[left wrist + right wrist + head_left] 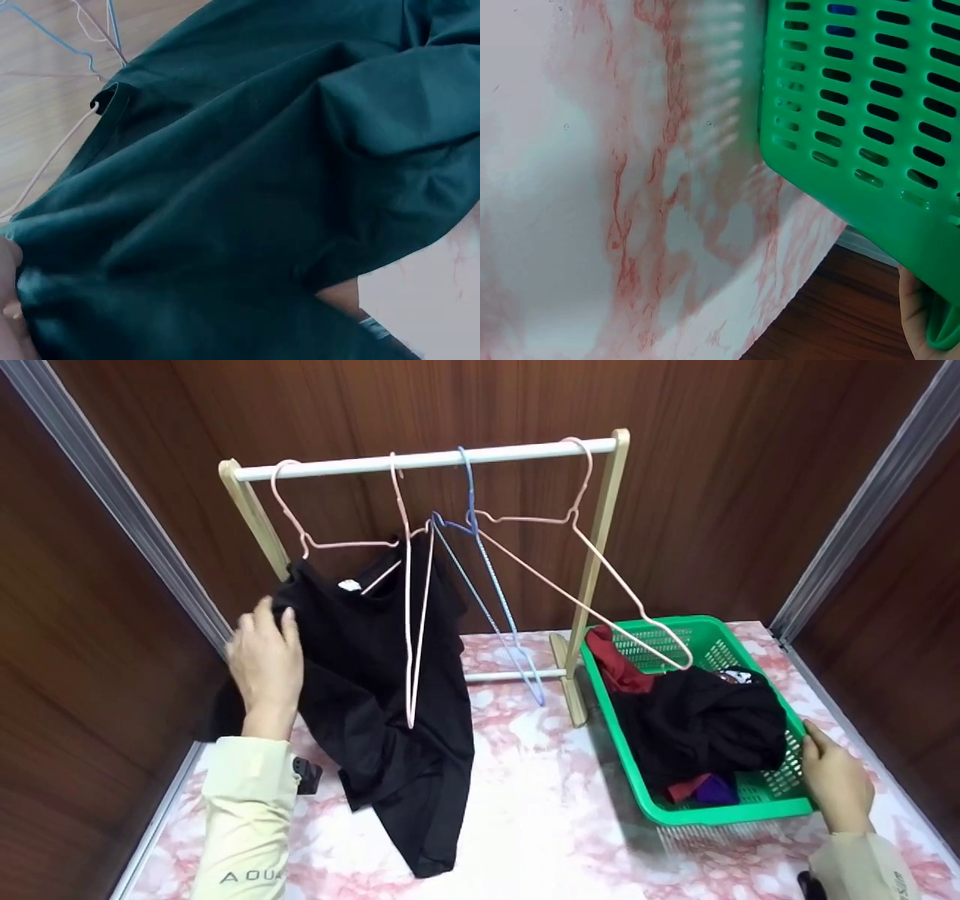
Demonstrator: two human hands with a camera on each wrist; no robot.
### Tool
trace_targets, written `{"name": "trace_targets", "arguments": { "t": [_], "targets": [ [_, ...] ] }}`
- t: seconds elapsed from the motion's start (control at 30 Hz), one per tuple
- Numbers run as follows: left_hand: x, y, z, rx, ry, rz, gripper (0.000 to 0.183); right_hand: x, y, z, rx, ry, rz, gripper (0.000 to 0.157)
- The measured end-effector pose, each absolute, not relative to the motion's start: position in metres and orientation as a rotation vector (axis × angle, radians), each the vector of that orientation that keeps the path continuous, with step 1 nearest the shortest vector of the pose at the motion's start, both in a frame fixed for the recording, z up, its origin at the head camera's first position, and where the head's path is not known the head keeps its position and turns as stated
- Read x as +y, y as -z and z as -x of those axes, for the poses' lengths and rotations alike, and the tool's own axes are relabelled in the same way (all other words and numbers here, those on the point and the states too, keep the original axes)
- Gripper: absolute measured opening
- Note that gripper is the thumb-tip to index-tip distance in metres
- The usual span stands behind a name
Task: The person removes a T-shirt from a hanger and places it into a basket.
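A black shirt with a white neck label hangs from the leftmost pink hanger, its lower part trailing down over the tabletop. My left hand pinches the cloth at the shirt's left shoulder. In the left wrist view the shirt looks dark teal and fills most of the frame, with fingertips at its edge. On the other side, my right hand grips the near right rim of a green basket. Seen from the right wrist, the basket's slotted wall slopes down toward that hand.
A rack with a white rail and wooden posts also carries a pink hanger, a blue hanger and another pink hanger reaching over the basket. Inside the basket lie black clothes, red cloth and purple cloth. Brown panels surround the marbled tabletop.
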State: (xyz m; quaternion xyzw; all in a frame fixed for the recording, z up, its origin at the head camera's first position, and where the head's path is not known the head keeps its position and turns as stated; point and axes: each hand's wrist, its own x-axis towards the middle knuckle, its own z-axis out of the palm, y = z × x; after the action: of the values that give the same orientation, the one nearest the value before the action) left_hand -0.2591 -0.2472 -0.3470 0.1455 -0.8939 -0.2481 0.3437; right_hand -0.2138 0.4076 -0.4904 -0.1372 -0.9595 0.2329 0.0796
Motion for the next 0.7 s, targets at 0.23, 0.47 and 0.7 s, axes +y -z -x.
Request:
{"name": "trace_targets", "arguments": {
  "t": [0.23, 0.47, 0.7],
  "targets": [
    [-0.241, 0.333, 0.258, -2.547, 0.939, -0.348, 0.036, 0.406, 0.489, 0.213, -2.875, -0.699, 0.405, 0.051],
    [-0.23, 0.335, 0.261, -2.42, 1.252, -0.331, 0.031, 0.406, 0.49, 0.214, -2.874, -0.707, 0.41, 0.051],
    [-0.221, 0.342, 0.262, -2.252, 1.229, -0.404, 0.029, 0.408, 0.489, 0.215, -2.876, -0.709, 0.406, 0.051]
  ]
}}
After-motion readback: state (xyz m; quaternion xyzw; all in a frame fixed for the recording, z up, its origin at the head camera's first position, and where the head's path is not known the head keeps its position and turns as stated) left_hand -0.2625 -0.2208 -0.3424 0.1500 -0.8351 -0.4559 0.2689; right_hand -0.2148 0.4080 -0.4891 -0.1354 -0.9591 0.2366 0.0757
